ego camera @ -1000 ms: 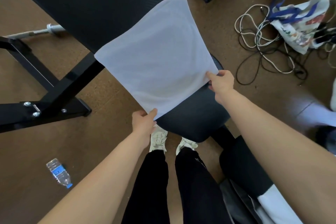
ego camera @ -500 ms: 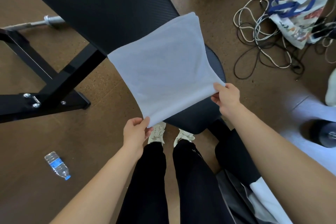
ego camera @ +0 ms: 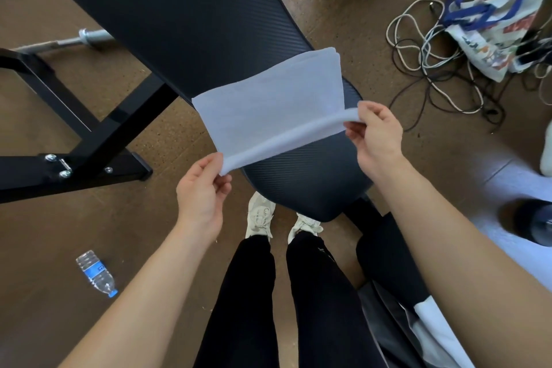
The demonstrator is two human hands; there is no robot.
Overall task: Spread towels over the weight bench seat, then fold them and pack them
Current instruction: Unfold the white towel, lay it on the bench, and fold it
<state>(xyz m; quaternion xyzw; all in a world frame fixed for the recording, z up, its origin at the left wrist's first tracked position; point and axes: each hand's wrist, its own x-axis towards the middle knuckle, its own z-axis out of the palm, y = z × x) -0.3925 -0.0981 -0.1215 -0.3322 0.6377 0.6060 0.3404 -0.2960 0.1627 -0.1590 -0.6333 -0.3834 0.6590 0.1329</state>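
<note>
Brown floor surrounds the black padded weight bench seat (ego camera: 209,27). At frame centre, the pale blue towel (ego camera: 268,110) drapes over it; left hand (ego camera: 203,191) and right hand (ego camera: 376,134) pinch its near corners.

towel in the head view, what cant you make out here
- Head view: the towel hides the part of the bench seat beneath it, and its own underside.
- Head view: right hand covers the towel corner in its grip.
- Head view: water bottle label too small to read.
- Head view: tote bag print blurred.
</note>
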